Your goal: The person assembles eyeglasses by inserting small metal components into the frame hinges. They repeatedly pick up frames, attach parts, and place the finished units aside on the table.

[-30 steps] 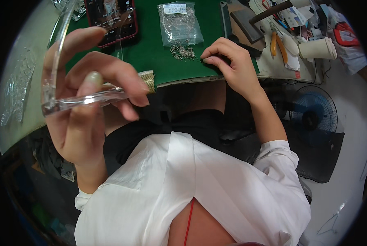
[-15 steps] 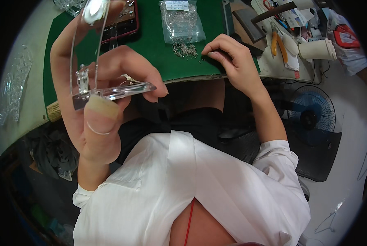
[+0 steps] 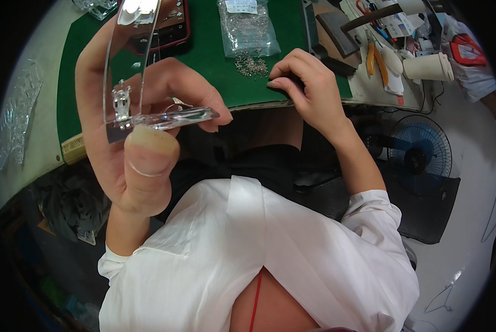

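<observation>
The left hand (image 3: 145, 157) clasps a clear plastic piece (image 3: 177, 118) near its corner, likely for steadiness; right of that grip, the right hand (image 3: 310, 87) curls nearly closed beside metal bits (image 3: 252, 66), contents unclear.

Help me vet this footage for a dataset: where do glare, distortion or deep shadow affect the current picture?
Head view: bright highlights on the clear plastic piece in the left hand; head view: fisheye curvature bends the edge of the table at left, and the corners are black; head view: deep shadow below the table hides detail at lower left.
</observation>
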Motion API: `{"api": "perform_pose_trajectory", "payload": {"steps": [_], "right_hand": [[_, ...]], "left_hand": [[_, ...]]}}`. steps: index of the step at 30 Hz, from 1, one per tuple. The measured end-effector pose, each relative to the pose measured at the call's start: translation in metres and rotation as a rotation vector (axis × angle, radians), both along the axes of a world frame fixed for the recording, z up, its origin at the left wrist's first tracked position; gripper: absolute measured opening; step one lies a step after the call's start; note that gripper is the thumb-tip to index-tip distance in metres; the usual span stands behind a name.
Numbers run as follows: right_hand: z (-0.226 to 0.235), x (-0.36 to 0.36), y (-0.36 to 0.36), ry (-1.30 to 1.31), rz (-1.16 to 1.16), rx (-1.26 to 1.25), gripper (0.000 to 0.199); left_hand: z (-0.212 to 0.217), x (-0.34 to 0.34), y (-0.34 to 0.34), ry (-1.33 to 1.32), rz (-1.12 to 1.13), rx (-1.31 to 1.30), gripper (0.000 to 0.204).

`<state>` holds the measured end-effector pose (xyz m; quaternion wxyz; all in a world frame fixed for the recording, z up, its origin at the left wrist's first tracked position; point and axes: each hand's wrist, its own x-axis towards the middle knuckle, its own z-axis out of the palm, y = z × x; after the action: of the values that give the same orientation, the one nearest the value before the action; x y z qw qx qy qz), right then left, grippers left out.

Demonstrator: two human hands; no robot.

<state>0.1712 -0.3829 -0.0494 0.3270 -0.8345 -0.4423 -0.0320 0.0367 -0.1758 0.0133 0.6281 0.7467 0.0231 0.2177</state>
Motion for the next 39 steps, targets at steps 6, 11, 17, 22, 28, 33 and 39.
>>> {"api": "perform_pose_trajectory", "payload": {"steps": [6, 11, 17, 22, 28, 33, 39], "right_hand": [[0.004, 0.007, 0.005, -0.076, 0.116, -0.079, 0.013], [0.005, 0.006, 0.007, -0.134, 0.116, -0.135, 0.013], [0.023, 0.013, -0.006, 0.325, 0.093, 0.345, 0.005], [0.089, -0.002, 0.005, -0.192, 0.321, 0.414, 0.017], [0.096, -0.012, 0.006, -0.25, 0.278, 0.359, 0.015], [0.095, -0.013, 0.007, -0.266, 0.259, 0.372, 0.011], [0.092, -0.013, 0.008, -0.244, 0.274, 0.398, 0.013]], "left_hand": [[-0.005, -0.002, -0.005, -0.048, 0.003, -0.079, 0.099], [-0.008, 0.008, -0.016, -0.304, -0.124, -0.096, 0.091], [-0.017, 0.026, -0.012, -0.263, -0.345, -0.092, 0.069], [-0.012, 0.035, -0.04, -0.042, -0.505, -0.004, 0.059], [-0.015, 0.038, -0.046, -0.164, -0.414, 0.146, 0.061], [-0.014, 0.038, -0.047, -0.19, -0.356, 0.253, 0.065], [-0.014, 0.036, -0.046, -0.152, -0.376, 0.252, 0.066]]}}
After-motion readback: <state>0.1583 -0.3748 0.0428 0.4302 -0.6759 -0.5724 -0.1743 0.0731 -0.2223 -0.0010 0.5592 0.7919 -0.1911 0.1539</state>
